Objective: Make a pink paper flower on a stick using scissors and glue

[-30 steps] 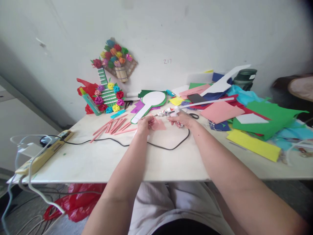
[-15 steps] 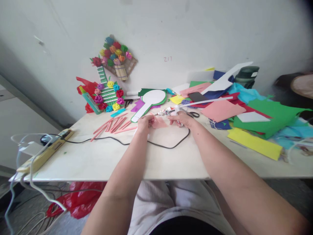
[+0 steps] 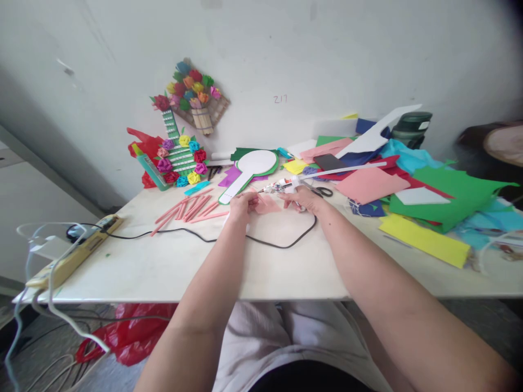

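Note:
My left hand (image 3: 244, 202) pinches the left end of a small pink paper piece (image 3: 268, 205) on the table. In my right hand (image 3: 304, 199) is a white glue gun (image 3: 295, 183), its nozzle pointing left over the paper toward my left fingers. A long white glue stick (image 3: 347, 170) sticks out of its back, and its black cord (image 3: 281, 246) loops below my hands. My right fingers partly hide the gun's handle. Several rolled pink paper sticks (image 3: 196, 208) lie left of my left hand. Just behind my hands rests a white paddle-shaped cutout (image 3: 256, 162) edged in green.
Scissors (image 3: 324, 191) lie right of my right hand, near a phone (image 3: 329, 162). Coloured paper sheets (image 3: 445, 190) pile up at the right. A power strip (image 3: 77, 253) sits at the left edge. Paper-flower crafts (image 3: 183, 155) and a glue bottle (image 3: 150, 170) stand by the wall.
Both hands stay almost in place. The pink paper between them lies at a slightly different angle.

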A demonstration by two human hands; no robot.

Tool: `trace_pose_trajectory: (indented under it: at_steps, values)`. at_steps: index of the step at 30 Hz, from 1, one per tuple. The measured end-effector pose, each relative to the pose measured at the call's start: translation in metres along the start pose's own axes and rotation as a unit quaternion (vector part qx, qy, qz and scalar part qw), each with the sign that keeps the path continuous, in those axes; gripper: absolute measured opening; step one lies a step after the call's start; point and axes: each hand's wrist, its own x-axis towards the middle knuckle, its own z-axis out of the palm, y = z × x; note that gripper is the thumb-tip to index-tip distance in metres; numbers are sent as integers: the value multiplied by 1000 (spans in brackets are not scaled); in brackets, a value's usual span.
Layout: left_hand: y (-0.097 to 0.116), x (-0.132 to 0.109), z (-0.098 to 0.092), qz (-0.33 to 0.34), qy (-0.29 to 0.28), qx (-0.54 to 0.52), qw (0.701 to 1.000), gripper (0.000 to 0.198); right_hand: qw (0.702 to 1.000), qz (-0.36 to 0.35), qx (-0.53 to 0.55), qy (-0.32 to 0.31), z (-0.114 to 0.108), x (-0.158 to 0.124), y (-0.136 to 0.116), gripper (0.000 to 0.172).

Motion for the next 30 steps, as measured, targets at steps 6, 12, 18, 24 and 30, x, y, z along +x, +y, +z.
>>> trace_pose_trajectory:
  at_steps: [6,12,18,24,30]
  values:
    - [-2,2,-2,5,-12,3,1000,17,1000,1,-1,4,1,1,1,36]
    - [0,0,-1,-3,-15,5,1000,16,1000,2,-11,7,2,-2,-3,37]
    - [0,-1,-1,-2,-25,10,1000,14,1000,6,-16,12,3,-4,-6,37]
    - [-1,1,-1,-3,-32,13,999,15,1000,3,-10,13,3,-2,-3,36]
    - [-2,3,-1,0,-40,21,999,17,1000,-7,-10,18,3,0,0,33]
